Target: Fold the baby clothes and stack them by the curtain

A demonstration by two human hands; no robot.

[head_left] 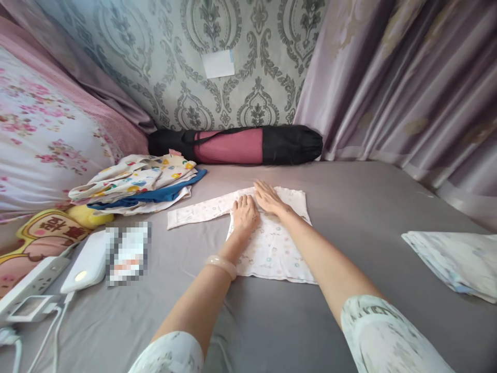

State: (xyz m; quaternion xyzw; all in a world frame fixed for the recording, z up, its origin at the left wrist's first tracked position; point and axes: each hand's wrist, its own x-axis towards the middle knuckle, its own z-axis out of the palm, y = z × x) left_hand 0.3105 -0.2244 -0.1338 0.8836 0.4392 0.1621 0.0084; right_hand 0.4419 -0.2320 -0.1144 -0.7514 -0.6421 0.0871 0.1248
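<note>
Left grip: the left hand (245,213) is being laid flat with the fingers stretched out wide; nothing is being clasped, and the palm is being pressed on the baby shirt (272,251).
Right grip: the right hand (269,198) is likewise being held open and flat, nothing being grasped, touching the shirt's upper edge just beside the left hand.
Wrist: a pale bangle (221,265) is being worn on the left forearm.
Baby shirt: it is being kept spread out on the grey bed sheet (349,202), in the middle of the bed, under both hands; its long sleeve (196,212) is being left stretched out to the left.
Left of the shirt: a pile of clothes (135,184), printed and blue, is being kept near the sleeve's end.
Behind: a rolled mat (236,146) in a black bag is being kept along the patterned wall (194,62).
Right: a folded cloth (454,261) is being kept well apart from the shirt, below the purple curtain (407,88).
Near left edge: a power strip (31,282) and a white device (83,267) are being kept on the sheet, beside floral bedding (42,140).
</note>
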